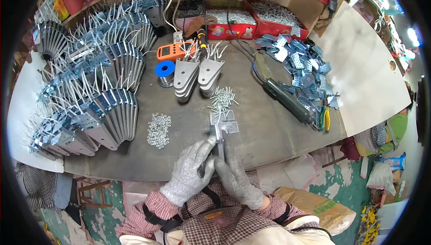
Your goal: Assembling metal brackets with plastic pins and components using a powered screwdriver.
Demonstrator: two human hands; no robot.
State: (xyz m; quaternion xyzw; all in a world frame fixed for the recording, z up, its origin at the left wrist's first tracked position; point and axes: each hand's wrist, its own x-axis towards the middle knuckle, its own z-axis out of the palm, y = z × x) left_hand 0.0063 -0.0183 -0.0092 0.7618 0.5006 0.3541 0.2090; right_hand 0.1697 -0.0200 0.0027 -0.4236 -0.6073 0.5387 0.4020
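Note:
Both my hands wear grey knit gloves and meet at the table's near edge. Between them a grey metal bracket [219, 142] stands on edge, seen narrow side on. My left hand [193, 166] is closed on it from the left, its fingertips near the middle. My right hand [239, 182] presses on its lower right side, fingers mostly straight. Just beyond the bracket lie a small perforated metal plate [230, 127] and a pile of screws [222, 100]. To the left is a pile of nuts [159, 130]. Two short stacks of wired grey brackets [185, 76] lie beyond the screws.
Rows of wired brackets [119, 110] fill the left side. A dark green power tool [287, 100], pliers [327, 118] and a heap of small plates [298, 63] lie right. Farther back are a solder spool [164, 69], an orange meter [168, 52] and red boxes [231, 30].

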